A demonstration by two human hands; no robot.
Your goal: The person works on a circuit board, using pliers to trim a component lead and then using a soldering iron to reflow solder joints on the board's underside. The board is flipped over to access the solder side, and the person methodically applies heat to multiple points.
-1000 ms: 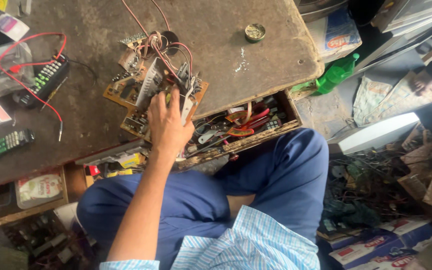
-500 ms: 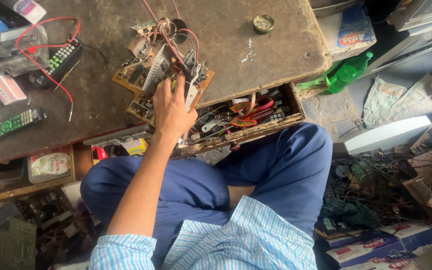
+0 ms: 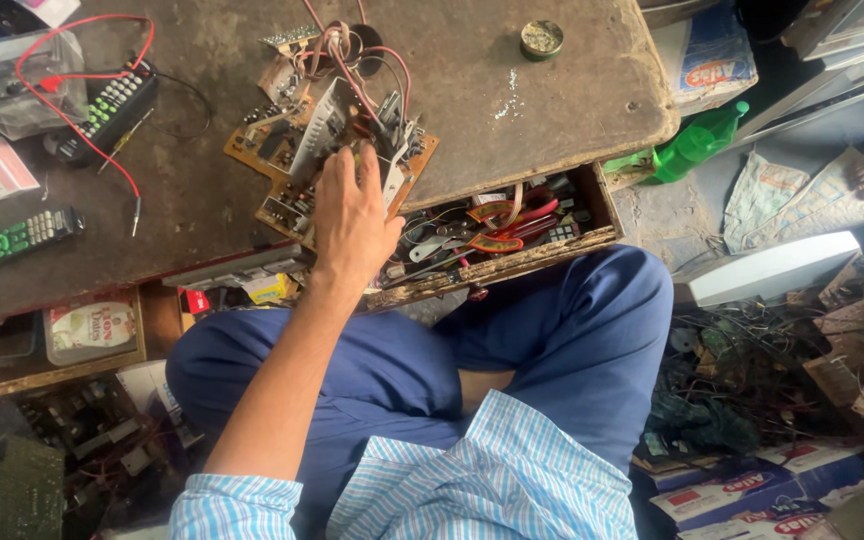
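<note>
My left hand (image 3: 352, 225) reaches out over my blue-trousered knees and lies on a brown circuit board (image 3: 277, 150) at the front edge of the worn wooden table (image 3: 512, 130). The fingers curl over the board's grey metal heat sink (image 3: 320, 125), and the thumb hooks the near edge. Red and dark wires (image 3: 352, 60) loop up from the board. My right hand is out of view.
Just right of the hand, an open drawer (image 3: 512, 225) holds red-handled pliers and small parts. A round tin (image 3: 542, 40) sits at the table's back. Two remotes (image 3: 12, 240) (image 3: 112, 100) and a red lead lie left. A green bottle (image 3: 697, 140) and scrap clutter lie right.
The view has shifted slightly. My left hand stays on the circuit board, with its fingers a little further up over the heat sink.
</note>
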